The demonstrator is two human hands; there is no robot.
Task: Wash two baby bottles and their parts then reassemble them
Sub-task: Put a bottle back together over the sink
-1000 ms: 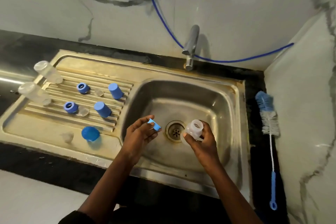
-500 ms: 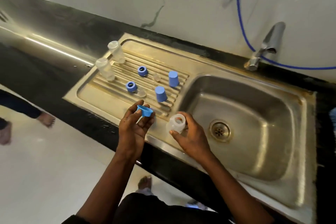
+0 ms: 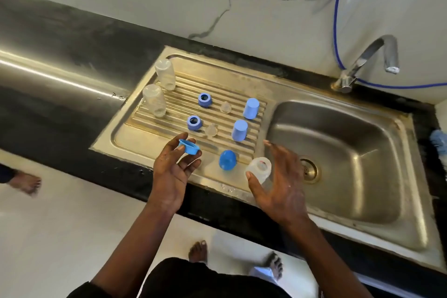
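Over the front of the drainboard (image 3: 135, 138), my left hand (image 3: 175, 172) pinches a small blue lid (image 3: 189, 148) between thumb and fingertips. My right hand (image 3: 278, 184) is spread with straight fingers around a clear plastic cup (image 3: 259, 169), which touches the thumb at the drainboard's front edge. On the ribs stand two upturned clear bottles (image 3: 165, 77) (image 3: 154, 100). Beside them are two blue collar rings (image 3: 205, 99) (image 3: 194, 122), two clear teats (image 3: 225, 107) (image 3: 211, 130) and two blue caps (image 3: 251, 108) (image 3: 240, 130). A blue dome (image 3: 227, 159) sits between my hands.
The steel sink basin (image 3: 338, 152) with its drain (image 3: 310, 171) lies to the right, under the tap (image 3: 362, 63). A bottle brush (image 3: 439, 143) shows at the right edge. Black counter (image 3: 60, 75) extends left. Another person's foot (image 3: 24, 182) is on the floor at the left.
Both hands moved from over the basin leftward to the drainboard's front. My right hand's fingers straightened off the clear cup. The left hand keeps the blue lid.
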